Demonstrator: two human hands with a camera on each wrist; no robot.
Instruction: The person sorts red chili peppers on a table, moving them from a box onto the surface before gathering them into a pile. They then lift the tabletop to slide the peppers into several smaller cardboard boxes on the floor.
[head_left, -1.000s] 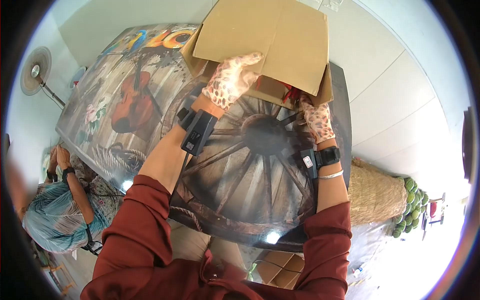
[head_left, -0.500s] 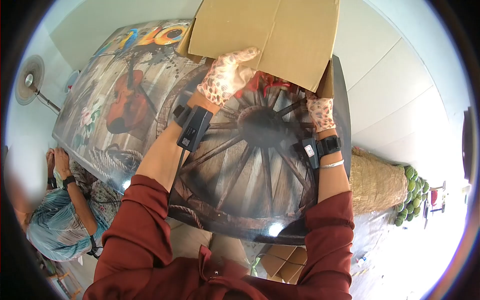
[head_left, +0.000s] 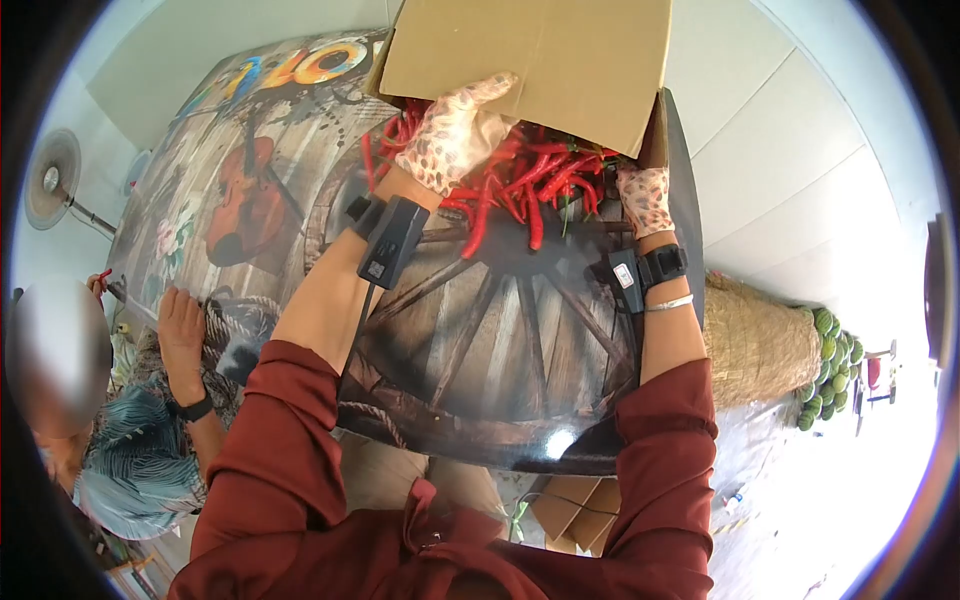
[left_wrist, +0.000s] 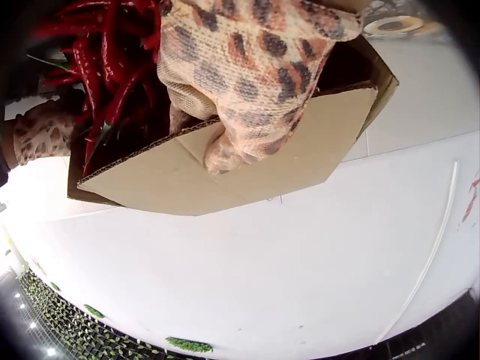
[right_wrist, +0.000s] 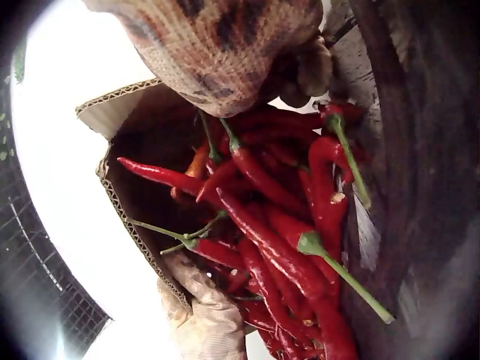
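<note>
A tilted cardboard box point(head_left: 530, 60) has its open side down over the printed table, and red chillies point(head_left: 480, 225) lie heaped from its mouth onto the tabletop. My left hand point(head_left: 455, 140), in a spotted glove, grips the box's edge; its thumb lies over the flap point(left_wrist: 285, 161) in the left wrist view. At the box's right corner my gloved right hand point(head_left: 648, 200) holds the cardboard low down, its fingertips partly hidden. In the right wrist view, chillies point(right_wrist: 262, 240) with green stems fill the mouth of the box below that hand point(right_wrist: 217, 52).
The table point(head_left: 500, 350) shows a printed wheel and violin. Another person point(head_left: 145, 450) is at its left side, near a standing fan point(head_left: 52, 178). A straw-coloured bale point(head_left: 755, 335) and watermelons point(head_left: 828, 375) are at the right; an open carton point(head_left: 565, 510) is below the front edge.
Many chillies have come out of the box and spread on the tabletop between my hands. Both hands still hold the box. The other person's hand has moved along the table's left edge.
</note>
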